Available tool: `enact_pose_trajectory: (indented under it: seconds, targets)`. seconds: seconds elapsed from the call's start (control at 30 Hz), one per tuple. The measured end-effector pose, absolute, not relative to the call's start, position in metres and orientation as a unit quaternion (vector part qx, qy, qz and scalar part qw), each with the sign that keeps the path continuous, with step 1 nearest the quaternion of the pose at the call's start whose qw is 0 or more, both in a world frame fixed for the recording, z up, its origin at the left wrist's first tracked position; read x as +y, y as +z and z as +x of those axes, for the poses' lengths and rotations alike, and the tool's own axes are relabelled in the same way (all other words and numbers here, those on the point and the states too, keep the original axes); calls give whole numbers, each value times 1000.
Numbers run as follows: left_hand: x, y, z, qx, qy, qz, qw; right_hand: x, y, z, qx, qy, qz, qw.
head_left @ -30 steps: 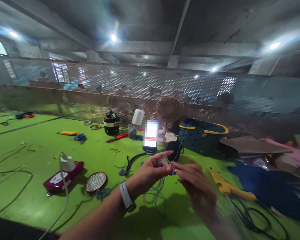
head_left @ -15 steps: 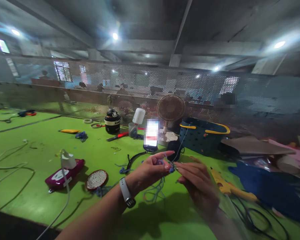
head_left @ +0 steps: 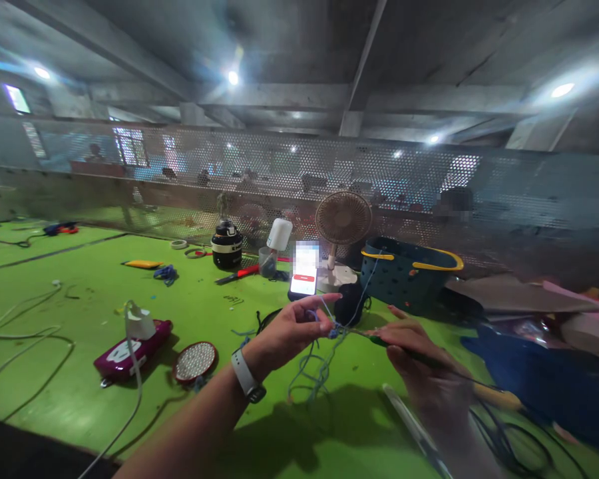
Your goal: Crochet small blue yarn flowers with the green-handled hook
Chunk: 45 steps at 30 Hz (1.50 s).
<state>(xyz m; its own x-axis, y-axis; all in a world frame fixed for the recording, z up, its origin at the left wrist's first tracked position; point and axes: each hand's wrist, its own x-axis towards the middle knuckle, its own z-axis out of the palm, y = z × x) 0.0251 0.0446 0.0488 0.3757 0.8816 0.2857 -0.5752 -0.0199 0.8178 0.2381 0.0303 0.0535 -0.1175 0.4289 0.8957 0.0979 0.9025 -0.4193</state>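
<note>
My left hand, with a pale-banded watch on its wrist, pinches a small blue crochet piece. Its index finger stretches out with yarn running over it. In my right hand is a crochet hook with a green handle, held between thumb and fingers. The hook's thin tip points left and meets the crochet piece. Pale blue yarn strands hang in loops below my hands, and one strand rises towards the basket.
Behind my hands stand a lit phone, a fan and a dark basket with yellow handles. To the left lie a purple power bank and a round pearl-covered item. Blue fabric and cables lie right.
My right hand has moved right and away from my left fingers, so the hook's green handle now shows. The crochet piece has shifted slightly left and up with my left hand.
</note>
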Motion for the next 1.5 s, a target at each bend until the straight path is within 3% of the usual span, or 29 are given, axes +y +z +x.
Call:
enact_pose_trajectory:
  seconds: [0.17, 0.27, 0.4, 0.47, 0.53, 0.6, 0.73, 0.8, 0.87, 1.2, 1.37, 1.5]
  targets:
    - [45, 47, 26, 160, 539, 486, 669, 37, 45, 240, -669, 229, -202, 677]
    - [44, 47, 27, 173, 542, 502, 651, 44, 37, 238, -576, 359, -247, 692]
    - [38, 52, 31, 217, 563, 538, 589, 48, 31, 228, -442, 547, -285, 652]
    - [34, 54, 36, 247, 584, 549, 545, 46, 29, 220, -433, 565, -287, 641]
    - [30, 54, 43, 274, 604, 542, 516, 43, 27, 214, -472, 490, -296, 670]
    - [27, 51, 50, 288, 616, 511, 526, 39, 27, 212, -558, 330, -304, 698]
    - [27, 38, 62, 242, 615, 421, 622, 35, 31, 216, -733, -37, -225, 640]
    - [30, 33, 63, 195, 594, 399, 671, 35, 35, 220, -762, -128, -187, 606]
    - [33, 31, 59, 162, 563, 391, 710, 35, 40, 224, -773, -138, -167, 597]
    - [47, 40, 27, 130, 493, 445, 737, 34, 56, 238, -739, 146, -154, 640]
    - [45, 42, 27, 129, 480, 470, 729, 47, 45, 248, -631, 335, -201, 670]
    - [36, 50, 33, 170, 494, 492, 696, 52, 32, 241, -510, 523, -270, 627]
